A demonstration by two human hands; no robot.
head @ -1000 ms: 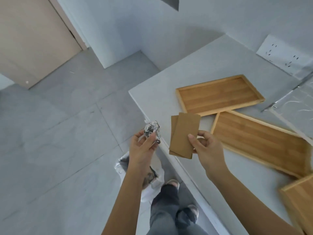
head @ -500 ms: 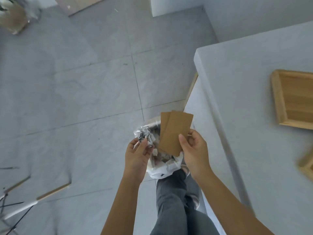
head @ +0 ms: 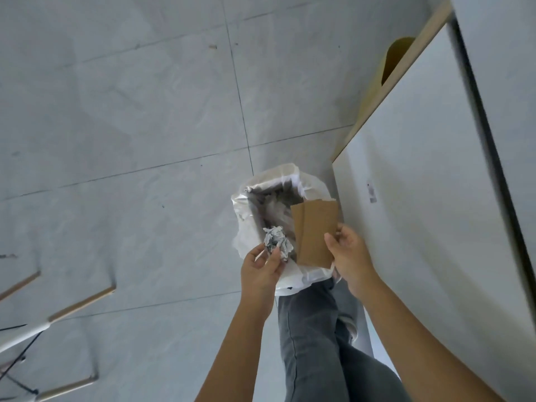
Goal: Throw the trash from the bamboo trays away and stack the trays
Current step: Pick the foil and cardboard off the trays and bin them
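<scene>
Two items of trash are held over the trash bin, one in each hand. The crumpled foil ball sits at the tips of the left hand, pinched between thumb and fingers, above the near left part of the bin's opening. The brown cardboard pieces (two overlapping sheets, as far as the edges show) stand nearly upright just to the right of the foil, their lower right edge gripped by the right hand, thumb on the facing side and fingers behind. Foil and cardboard are close together but not visibly touching.

Left hand: fingers curled inward, closed on the foil. Right hand: fingers closed on the cardboard, not spread.

The bin is lined with a white plastic bag folded over its rim and already holds some crumpled material; its contents are too dim to identify. It stands on the grey tiled floor, just beside the white cabinet side on the right. The person's legs in grey trousers are directly below the bin. No bamboo tray is in view. Pale chair legs show at lower left.
</scene>
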